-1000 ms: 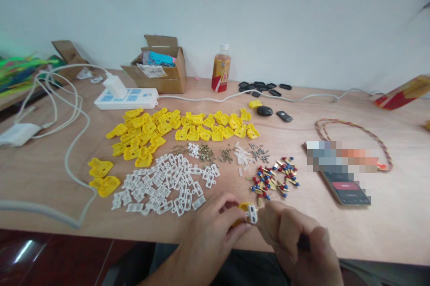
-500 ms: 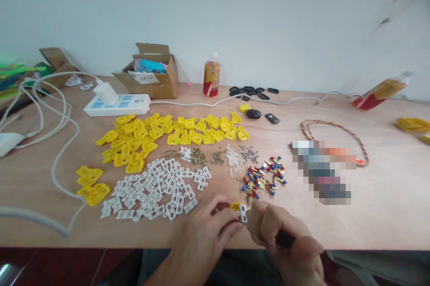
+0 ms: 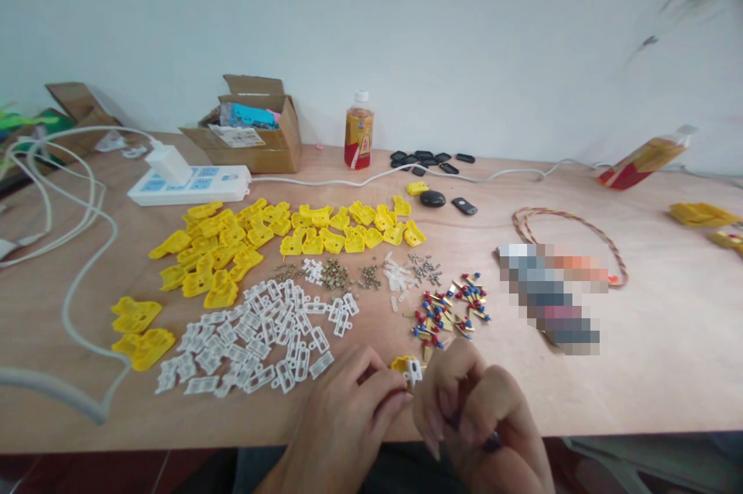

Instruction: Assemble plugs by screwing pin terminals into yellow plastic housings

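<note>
Left hand (image 3: pixel 342 420) pinching a yellow plastic piece (image 3: pixel 399 363) with a white clip (image 3: pixel 413 371) on it, over the front of a plywood table (image 3: pixel 638 401), just beside a spread of white plastic frames (image 3: pixel 249 339). Right hand (image 3: pixel 479 420) curling closed around a small dark object (image 3: pixel 493 444), near the white clip.

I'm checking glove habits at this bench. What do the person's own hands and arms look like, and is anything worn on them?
The left hand and right hand are both bare, with no gloves, and no ring, watch or bracelet shows. The fingernails look unpainted. The left forearm shows no sleeve down to the picture's edge.
</note>
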A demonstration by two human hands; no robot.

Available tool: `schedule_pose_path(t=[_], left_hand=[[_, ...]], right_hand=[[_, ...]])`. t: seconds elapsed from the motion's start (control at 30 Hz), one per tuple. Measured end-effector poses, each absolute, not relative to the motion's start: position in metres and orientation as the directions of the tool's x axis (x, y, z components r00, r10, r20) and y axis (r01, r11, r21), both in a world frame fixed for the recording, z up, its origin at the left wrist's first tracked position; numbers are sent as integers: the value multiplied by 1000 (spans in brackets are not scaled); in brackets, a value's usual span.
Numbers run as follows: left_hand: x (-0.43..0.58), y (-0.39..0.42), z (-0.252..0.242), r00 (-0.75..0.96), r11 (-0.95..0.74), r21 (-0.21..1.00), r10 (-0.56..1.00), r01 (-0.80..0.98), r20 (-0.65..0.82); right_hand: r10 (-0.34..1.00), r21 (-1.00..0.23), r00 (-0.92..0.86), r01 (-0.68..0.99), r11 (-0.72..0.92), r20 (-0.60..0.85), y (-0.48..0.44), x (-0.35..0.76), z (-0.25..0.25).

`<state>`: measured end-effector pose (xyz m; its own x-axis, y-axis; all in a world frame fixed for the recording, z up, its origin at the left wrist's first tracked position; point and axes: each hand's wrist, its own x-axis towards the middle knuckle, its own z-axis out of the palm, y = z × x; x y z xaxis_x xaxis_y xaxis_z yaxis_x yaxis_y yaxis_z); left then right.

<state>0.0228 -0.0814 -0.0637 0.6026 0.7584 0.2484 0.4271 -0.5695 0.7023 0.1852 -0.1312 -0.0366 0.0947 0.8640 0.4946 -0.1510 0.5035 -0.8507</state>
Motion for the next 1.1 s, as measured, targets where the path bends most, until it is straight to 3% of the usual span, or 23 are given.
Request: schedule_pose_path(t=[0.07, 0.3, 0.5, 0.7, 0.77, 0.97, 1.1], left_hand=[[23, -81, -65, 606, -573, 701, 755, 425, 249], [22, -81, -64, 611, -573, 714, 749, 402, 257], [22, -82, -65, 610, -564, 717, 754, 410, 244], [23, -78, -66, 589, -585, 693, 758, 421, 281], [23, -77, -67, 591, -577, 702, 759, 417, 273], [22, -76, -68, 609, -586, 727, 737, 358, 294], [22, -75, -66, 616, -614, 704, 722, 358, 316]], right_hand=[[823, -818, 106, -98, 566, 557, -127, 188, -31], [770, -775, -168, 52, 630, 615, -120, 213, -9], [797, -805, -139, -4, 593, 587, -117, 222, -21], [759, -731, -93, 220, 646, 644, -113, 217, -9], [770, -750, -105, 177, 637, 629, -115, 215, -6], [812, -852, -259, -203, 483, 523, -112, 223, -11], [818, -854, -243, -145, 500, 521, -107, 228, -10]])
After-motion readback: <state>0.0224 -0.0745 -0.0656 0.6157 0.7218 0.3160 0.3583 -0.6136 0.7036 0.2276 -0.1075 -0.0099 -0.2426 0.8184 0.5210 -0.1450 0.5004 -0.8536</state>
